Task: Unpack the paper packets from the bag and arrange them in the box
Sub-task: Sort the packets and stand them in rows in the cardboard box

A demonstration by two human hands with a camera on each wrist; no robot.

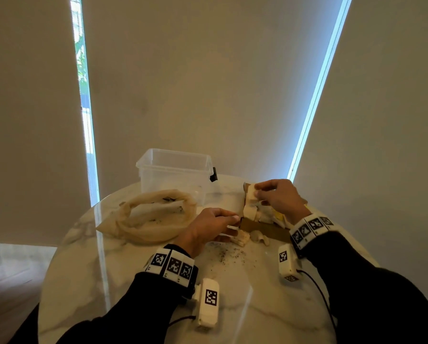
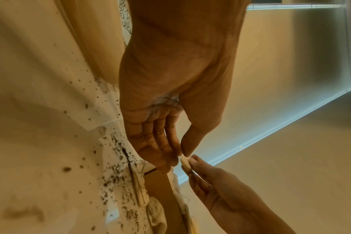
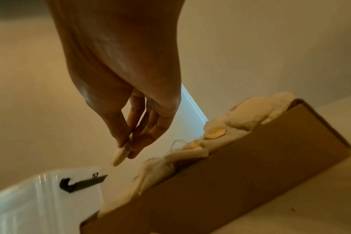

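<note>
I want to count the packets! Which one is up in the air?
The paper packet pinched by the right hand. The other packets sit in the cardboard box, and two lie on the table.

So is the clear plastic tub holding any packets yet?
No: in the head view the clear plastic tub looks empty, while packets fill the cardboard box.

In front of you stands a round table (image 1: 89,281) with a pale marble top, grey-veined and glossy, filling the lower half of the frame. Behind it, beige roller blinds (image 1: 208,83) cover the upper frame. A narrow strip of window (image 1: 82,95) shows daylight and greenery at upper left, and a bright gap (image 1: 319,83) slants at upper right. Wooden floor (image 1: 9,281) shows at lower left.
</note>
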